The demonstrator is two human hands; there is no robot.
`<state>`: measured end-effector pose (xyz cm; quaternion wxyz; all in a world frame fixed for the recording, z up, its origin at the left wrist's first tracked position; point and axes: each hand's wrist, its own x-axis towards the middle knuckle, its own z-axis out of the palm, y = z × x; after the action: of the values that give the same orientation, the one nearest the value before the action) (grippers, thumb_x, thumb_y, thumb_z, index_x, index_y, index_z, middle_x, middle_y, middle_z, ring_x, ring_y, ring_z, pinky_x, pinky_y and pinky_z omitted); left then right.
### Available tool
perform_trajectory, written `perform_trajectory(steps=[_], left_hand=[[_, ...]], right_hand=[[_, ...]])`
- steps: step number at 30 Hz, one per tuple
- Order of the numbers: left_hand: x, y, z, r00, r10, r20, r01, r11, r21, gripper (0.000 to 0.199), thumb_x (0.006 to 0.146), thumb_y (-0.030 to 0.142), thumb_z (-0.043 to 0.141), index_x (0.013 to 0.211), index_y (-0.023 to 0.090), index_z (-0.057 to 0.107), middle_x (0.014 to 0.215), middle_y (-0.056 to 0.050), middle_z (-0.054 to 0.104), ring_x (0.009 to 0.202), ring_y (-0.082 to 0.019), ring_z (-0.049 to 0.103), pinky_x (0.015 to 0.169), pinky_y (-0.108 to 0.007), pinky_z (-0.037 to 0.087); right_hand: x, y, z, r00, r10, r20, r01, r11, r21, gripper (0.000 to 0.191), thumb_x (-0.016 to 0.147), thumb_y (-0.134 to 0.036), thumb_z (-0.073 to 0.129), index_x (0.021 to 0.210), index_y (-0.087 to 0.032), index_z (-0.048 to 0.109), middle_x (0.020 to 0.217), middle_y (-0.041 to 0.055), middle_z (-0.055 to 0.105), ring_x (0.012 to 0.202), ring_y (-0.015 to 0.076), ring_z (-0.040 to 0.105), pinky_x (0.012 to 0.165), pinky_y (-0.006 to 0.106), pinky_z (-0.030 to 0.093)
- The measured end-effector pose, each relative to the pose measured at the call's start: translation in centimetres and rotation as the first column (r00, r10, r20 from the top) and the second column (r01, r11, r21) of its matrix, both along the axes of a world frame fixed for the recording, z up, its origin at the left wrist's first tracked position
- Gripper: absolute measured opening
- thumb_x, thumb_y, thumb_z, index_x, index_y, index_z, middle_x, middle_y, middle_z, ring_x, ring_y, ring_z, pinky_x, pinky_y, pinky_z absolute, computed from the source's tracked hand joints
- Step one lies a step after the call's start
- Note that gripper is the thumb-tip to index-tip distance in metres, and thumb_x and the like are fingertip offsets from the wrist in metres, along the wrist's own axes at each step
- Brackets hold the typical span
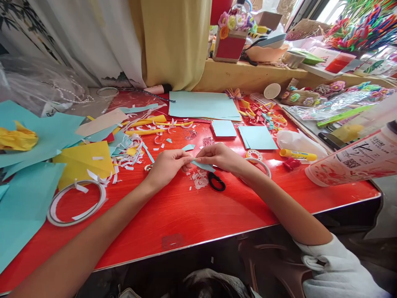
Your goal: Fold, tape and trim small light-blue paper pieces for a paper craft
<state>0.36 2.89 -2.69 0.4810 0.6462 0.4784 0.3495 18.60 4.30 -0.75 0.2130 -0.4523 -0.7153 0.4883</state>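
Above the middle of the red table (145,223), my left hand (170,164) and my right hand (216,157) meet fingertip to fingertip. Both pinch a small light blue paper piece (204,166), part of it hidden by the fingers. Just below my right hand lie black-handled scissors (216,182), their blades mostly covered. Clear and white scraps (200,179) rest beside them. Another small blue piece (188,147) lies behind the fingers. Farther back are a stack of blue squares (223,128), larger blue squares (258,138) and a blue sheet (203,104).
Blue sheets (34,198), yellow paper (83,163), shreds and a tape roll (51,207) lie on the left. On the right are a glue stick (297,155), a smaller tape roll (267,167) partly behind my forearm, and a large cup (353,157).
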Motion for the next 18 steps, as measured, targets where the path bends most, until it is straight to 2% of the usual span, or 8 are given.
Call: perform_trajectory(steps=[3,5,10,15,18], left_hand=[[0.01,0.17,0.35,0.996,-0.003,0.084,0.01,0.997,-0.082,0.028,0.072,0.04,0.057,0.074,0.013,0.065,0.067,-0.004,0.064,0.059,-0.013,0.058,0.062,-0.026,0.046],[-0.1,0.39,0.5,0.996,-0.004,0.088,0.014,0.994,-0.113,0.028,0.071,0.04,0.058,0.074,0.013,0.065,0.067,-0.004,0.065,0.06,-0.013,0.058,0.063,-0.026,0.047],[-0.52,0.74,0.22,0.999,-0.046,-0.011,0.046,0.997,-0.06,0.027,0.072,0.038,0.057,0.072,0.013,0.065,0.061,-0.003,0.063,0.057,-0.012,0.056,0.06,-0.024,0.045],[-0.39,0.5,0.06,0.999,-0.038,0.028,0.04,0.997,-0.06,0.03,0.074,0.041,0.055,0.064,0.013,0.062,0.059,-0.003,0.062,0.054,-0.011,0.056,0.058,-0.023,0.045],[-0.29,0.52,0.29,0.997,-0.036,0.071,0.045,0.99,-0.135,0.032,0.073,0.043,0.057,0.064,0.012,0.062,0.06,-0.004,0.064,0.053,-0.012,0.058,0.057,-0.025,0.047]], right_hand=[[0.16,0.16,-0.12,1.0,0.001,0.021,-0.002,0.999,0.053,0.021,0.076,-0.033,0.054,0.076,-0.014,0.063,0.059,-0.0014,0.052,0.051,0.006,0.037,0.047,0.021,0.026],[0.26,0.28,-0.22,1.0,-0.004,0.03,0.002,0.998,0.07,0.022,0.076,-0.034,0.054,0.076,-0.014,0.063,0.061,-0.0003,0.053,0.053,0.0067,0.038,0.048,0.021,0.027],[0.14,0.23,-0.3,1.0,0.009,0.021,-0.011,0.997,0.072,0.021,0.077,-0.033,0.053,0.078,-0.014,0.064,0.064,0.0003,0.055,0.054,0.0071,0.04,0.049,0.022,0.028],[0.08,0.17,-0.26,0.999,0.034,0.023,-0.036,0.994,0.099,0.021,0.077,-0.033,0.054,0.078,-0.014,0.064,0.065,0.0001,0.055,0.057,0.0077,0.04,0.051,0.022,0.029],[0.21,0.29,-0.33,0.998,0.044,0.033,-0.048,0.993,0.106,0.023,0.077,-0.035,0.053,0.078,-0.014,0.064,0.065,-0.0001,0.054,0.056,0.0077,0.04,0.051,0.023,0.029]])
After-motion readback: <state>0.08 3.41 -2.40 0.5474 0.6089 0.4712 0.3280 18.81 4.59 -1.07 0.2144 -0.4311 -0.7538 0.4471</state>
